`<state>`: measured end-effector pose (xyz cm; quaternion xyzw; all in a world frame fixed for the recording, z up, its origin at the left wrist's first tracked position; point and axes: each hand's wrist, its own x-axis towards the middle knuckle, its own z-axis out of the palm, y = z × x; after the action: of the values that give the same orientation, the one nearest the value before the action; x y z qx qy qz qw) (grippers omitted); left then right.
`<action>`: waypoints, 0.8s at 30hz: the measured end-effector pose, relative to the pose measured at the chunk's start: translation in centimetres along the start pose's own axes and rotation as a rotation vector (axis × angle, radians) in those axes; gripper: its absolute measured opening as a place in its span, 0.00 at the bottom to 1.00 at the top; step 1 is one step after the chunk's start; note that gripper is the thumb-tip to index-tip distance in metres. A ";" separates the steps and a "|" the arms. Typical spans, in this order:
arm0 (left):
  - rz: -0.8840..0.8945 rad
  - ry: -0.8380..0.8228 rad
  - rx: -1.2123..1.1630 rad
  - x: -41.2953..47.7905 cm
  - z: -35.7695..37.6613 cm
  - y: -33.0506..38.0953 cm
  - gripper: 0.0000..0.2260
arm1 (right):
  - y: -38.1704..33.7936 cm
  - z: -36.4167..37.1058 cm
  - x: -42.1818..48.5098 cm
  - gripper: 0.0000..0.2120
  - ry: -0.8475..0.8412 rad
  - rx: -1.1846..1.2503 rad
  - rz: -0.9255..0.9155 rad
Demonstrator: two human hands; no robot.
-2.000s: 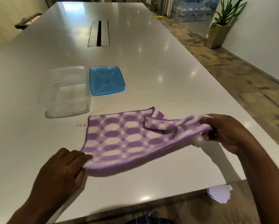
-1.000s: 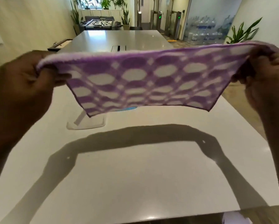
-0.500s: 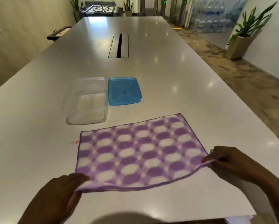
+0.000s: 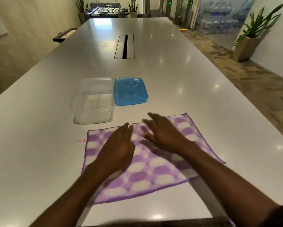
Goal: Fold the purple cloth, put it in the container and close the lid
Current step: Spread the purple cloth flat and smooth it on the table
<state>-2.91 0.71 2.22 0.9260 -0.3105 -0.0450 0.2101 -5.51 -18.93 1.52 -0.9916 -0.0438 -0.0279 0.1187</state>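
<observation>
Purple checked cloth (image 4: 154, 169) lies flat on the white table (image 4: 39, 145), unfolded. My left hand (image 4: 119, 146) and right hand (image 4: 162, 135) are over it, fingers spread, gripping nothing; likely smoothing before folding. Clear container (image 4: 93, 102) and blue lid (image 4: 130, 91) wait beyond, open.

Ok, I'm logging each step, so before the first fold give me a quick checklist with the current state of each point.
1. Purple cloth spread flat on the table: ok.
2. Both hands free: left hand and right hand open over the cloth: ok.
3. Cloth free of wrinkles under the hands: cannot tell.
4. Clear container open and empty: ok.
5. Blue lid beside the container, within view: ok.
</observation>
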 end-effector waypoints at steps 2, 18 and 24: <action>-0.054 -0.055 0.137 1.4 2.7 -1.1 0.28 | 0.0 3.1 1.1 0.32 -0.087 -0.057 0.014; -0.197 -0.042 0.269 -3.3 0.2 -9.8 0.39 | 13.5 0.8 -4.9 0.43 0.006 -0.100 0.506; -0.104 0.084 0.219 -6.2 0.9 -4.6 0.33 | 6.0 0.4 -7.9 0.44 0.059 -0.095 0.235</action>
<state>-5.53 7.32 -0.81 0.9593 -0.2559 0.0170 0.1179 -12.80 -25.26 -0.82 -0.9931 0.0776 -0.0450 0.0752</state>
